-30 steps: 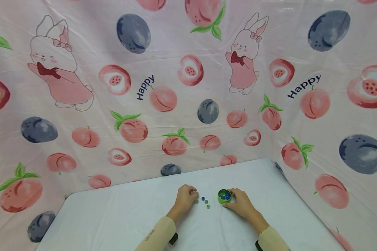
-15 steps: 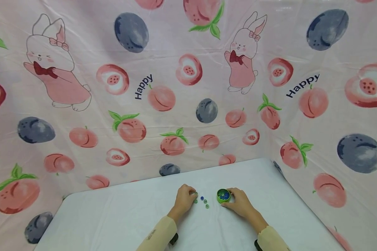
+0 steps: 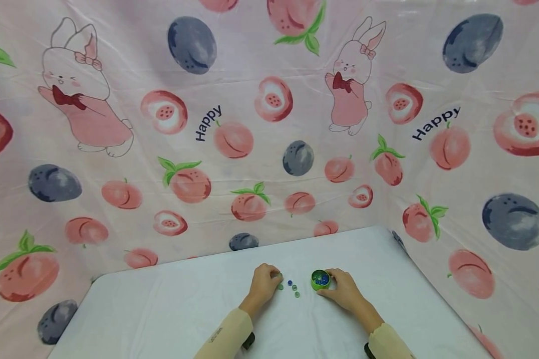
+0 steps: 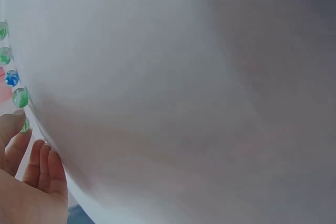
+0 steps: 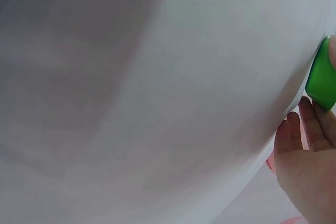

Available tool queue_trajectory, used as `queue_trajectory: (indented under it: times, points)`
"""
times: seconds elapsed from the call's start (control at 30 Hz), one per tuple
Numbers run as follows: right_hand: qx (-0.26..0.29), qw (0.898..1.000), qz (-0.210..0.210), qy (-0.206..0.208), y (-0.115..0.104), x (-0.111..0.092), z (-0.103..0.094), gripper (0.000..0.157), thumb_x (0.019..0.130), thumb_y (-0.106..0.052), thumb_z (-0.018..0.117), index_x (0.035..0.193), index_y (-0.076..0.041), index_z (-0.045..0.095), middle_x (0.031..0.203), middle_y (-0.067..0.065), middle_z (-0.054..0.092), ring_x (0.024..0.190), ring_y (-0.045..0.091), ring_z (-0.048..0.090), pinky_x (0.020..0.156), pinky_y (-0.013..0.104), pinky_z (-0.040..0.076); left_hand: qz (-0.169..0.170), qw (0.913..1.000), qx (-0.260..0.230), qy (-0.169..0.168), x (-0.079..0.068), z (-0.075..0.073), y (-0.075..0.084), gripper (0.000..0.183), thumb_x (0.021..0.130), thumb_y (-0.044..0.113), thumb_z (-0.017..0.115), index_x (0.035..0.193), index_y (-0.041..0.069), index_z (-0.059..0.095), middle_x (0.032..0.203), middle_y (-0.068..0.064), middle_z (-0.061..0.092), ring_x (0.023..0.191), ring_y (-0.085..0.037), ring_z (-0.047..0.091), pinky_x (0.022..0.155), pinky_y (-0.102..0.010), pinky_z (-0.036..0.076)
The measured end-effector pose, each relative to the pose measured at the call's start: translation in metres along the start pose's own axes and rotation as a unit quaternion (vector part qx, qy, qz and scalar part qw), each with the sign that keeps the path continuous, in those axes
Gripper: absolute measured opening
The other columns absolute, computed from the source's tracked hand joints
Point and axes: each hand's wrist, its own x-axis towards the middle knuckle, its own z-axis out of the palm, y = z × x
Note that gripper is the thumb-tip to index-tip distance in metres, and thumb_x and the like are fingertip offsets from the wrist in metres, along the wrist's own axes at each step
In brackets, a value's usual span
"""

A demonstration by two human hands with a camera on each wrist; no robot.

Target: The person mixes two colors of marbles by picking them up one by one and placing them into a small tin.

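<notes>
My left hand (image 3: 264, 281) pinches a green marble (image 4: 25, 125) between thumb and index finger, low over the table. Just beside those fingertips lies another green marble (image 4: 21, 97). A blue marble (image 3: 289, 282) and two more green ones, one of them a green marble (image 3: 297, 294) closer to me, lie loose to the right. My right hand (image 3: 345, 289) holds a small round green cup (image 3: 314, 286) from its right side, thumb at the front and fingers behind. Inside the cup are several blue and green marbles (image 3: 321, 277). The right wrist view shows only part of the cup's green wall (image 5: 321, 80).
A white cloth covers the table (image 3: 161, 309). Behind it and along the right hangs a pink curtain (image 3: 233, 199) printed with fruit and rabbits. A dark thin object (image 3: 398, 239) is at the table's right back edge.
The left fingers have closed on a green marble, which now shows at their tips. The right hand and the cup stay in place; the head view shifts slightly.
</notes>
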Motion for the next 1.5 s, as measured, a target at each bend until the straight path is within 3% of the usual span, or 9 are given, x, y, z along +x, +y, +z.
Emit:
queue_trajectory:
  times: [0.3,0.63,1.03,1.5]
  points:
    - [-0.003,1.000,0.005,0.001,0.002,0.001,0.002,0.059,0.082,-0.018,0.092,0.130,0.005,0.065,0.121,0.015,0.069,0.114,0.034,0.061,0.104,0.056,0.050,-0.004,0.9999,-0.012,0.003,-0.003,-0.003,0.002,0.012,0.092,0.004,0.078,0.102,-0.002,0.078,0.094,-0.007,0.067,0.087,-0.018,0.057,0.079,-0.036,0.052]
    - [-0.002,1.000,0.005,0.002,0.002,0.000,0.000,0.059,0.082,-0.017,0.092,0.130,0.005,0.065,0.121,0.015,0.069,0.115,0.035,0.061,0.105,0.057,0.050,0.006,0.9993,-0.037,-0.005,-0.004,-0.001,0.015,0.013,0.094,0.005,0.078,0.105,-0.002,0.078,0.100,-0.010,0.070,0.092,-0.020,0.059,0.083,-0.040,0.054]
    - [-0.004,1.000,-0.008,0.009,0.002,0.001,0.001,0.058,0.082,-0.018,0.092,0.128,0.005,0.066,0.121,0.015,0.071,0.118,0.038,0.062,0.105,0.058,0.049,0.037,0.9974,-0.060,-0.011,-0.002,0.009,0.033,0.009,0.092,0.003,0.078,0.100,-0.002,0.079,0.095,-0.010,0.069,0.088,-0.018,0.056,0.077,-0.031,0.049]
    - [0.005,1.000,-0.021,0.011,0.004,0.001,-0.001,0.056,0.082,-0.017,0.092,0.126,0.006,0.067,0.122,0.017,0.071,0.121,0.041,0.061,0.107,0.060,0.047,0.078,0.9940,-0.072,-0.025,-0.001,0.029,0.053,0.011,0.091,0.004,0.080,0.099,-0.003,0.079,0.096,-0.011,0.070,0.090,-0.023,0.063,0.077,-0.029,0.052]
